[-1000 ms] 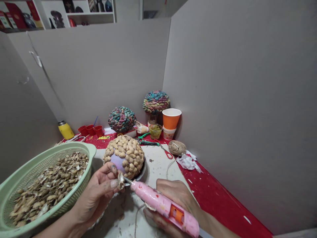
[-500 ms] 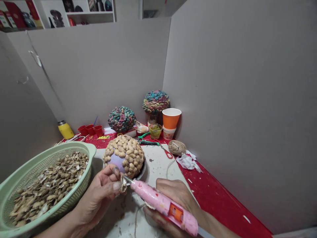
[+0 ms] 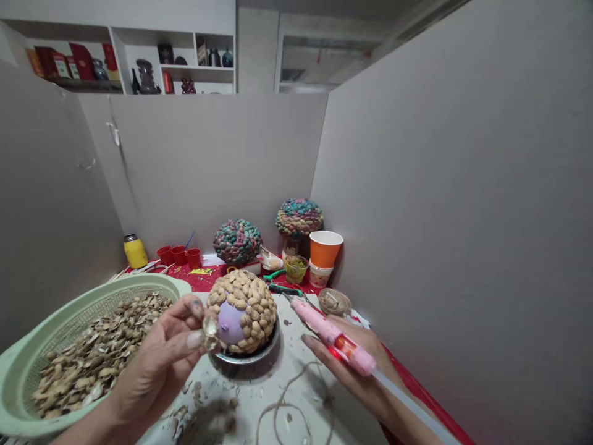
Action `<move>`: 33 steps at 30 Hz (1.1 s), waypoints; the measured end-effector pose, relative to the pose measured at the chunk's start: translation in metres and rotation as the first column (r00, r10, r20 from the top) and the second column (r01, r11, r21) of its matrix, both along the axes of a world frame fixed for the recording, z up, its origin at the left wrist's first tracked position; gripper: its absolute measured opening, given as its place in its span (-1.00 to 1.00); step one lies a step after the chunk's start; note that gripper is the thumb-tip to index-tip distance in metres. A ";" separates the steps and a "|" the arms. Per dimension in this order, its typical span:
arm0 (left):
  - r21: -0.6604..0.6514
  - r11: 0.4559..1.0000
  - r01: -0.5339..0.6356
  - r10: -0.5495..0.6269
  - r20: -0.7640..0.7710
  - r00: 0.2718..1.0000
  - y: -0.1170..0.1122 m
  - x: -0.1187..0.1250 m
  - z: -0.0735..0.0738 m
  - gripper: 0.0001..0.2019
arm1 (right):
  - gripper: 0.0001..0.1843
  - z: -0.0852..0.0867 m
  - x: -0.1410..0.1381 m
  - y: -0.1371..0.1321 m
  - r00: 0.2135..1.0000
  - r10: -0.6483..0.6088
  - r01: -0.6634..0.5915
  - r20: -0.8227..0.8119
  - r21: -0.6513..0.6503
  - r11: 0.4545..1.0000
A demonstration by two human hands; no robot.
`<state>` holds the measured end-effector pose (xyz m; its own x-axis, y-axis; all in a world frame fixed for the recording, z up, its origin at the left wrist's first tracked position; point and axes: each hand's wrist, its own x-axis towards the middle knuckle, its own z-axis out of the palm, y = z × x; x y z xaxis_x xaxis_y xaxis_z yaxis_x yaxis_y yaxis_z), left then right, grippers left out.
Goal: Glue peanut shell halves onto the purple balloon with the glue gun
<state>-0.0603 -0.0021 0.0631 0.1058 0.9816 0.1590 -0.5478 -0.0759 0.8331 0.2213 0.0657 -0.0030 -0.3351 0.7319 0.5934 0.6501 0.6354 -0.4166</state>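
Between thumb and fingers, my left hand pinches a peanut shell half, its hollow side towards me. My right hand is wrapped round a pink hot glue gun with a clear glue stick out of its back; the nozzle points up and left. Just behind the shell, a ball covered in peanut shells rests in a metal bowl. A bare lilac patch with a small knot, like a balloon's, faces me.
A green colander of peanut shells stands at the left. Twine and shell bits lie on the white board. Behind are painted shell balls, pliers, red cups, an orange paper cup and a twine ball.
The glue gun has drawn away from the shell to the right, so its nozzle no longer touches it. My left hand has turned the shell's hollow towards me. The view has tilted up.
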 end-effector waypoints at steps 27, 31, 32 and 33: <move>0.626 0.751 -0.211 0.658 -0.682 0.321 0.012 -0.017 -0.023 -0.95 | -0.62 0.029 0.004 0.030 0.989 0.002 0.021 0.150 -0.155 0.988; 0.722 0.671 -0.167 0.740 -0.638 0.215 0.026 -0.009 -0.037 -0.92 | -0.58 0.040 -0.038 0.038 0.987 0.161 -0.159 0.026 -0.072 0.985; 0.744 0.651 -0.153 0.757 -0.623 0.196 0.029 -0.008 -0.039 -0.91 | -0.57 0.039 -0.048 0.043 0.983 0.186 -0.186 0.004 -0.059 0.981; 0.764 0.629 -0.144 0.776 -0.605 0.178 0.032 -0.007 -0.040 -0.90 | -0.55 0.038 -0.058 0.048 0.978 0.208 -0.208 -0.015 -0.048 0.977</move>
<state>-0.0668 0.0298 0.0226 0.0324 0.6914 0.7217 0.7245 -0.5137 0.4596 0.1636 0.1138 0.0346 -0.4776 0.6749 0.5624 0.5015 0.7351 -0.4562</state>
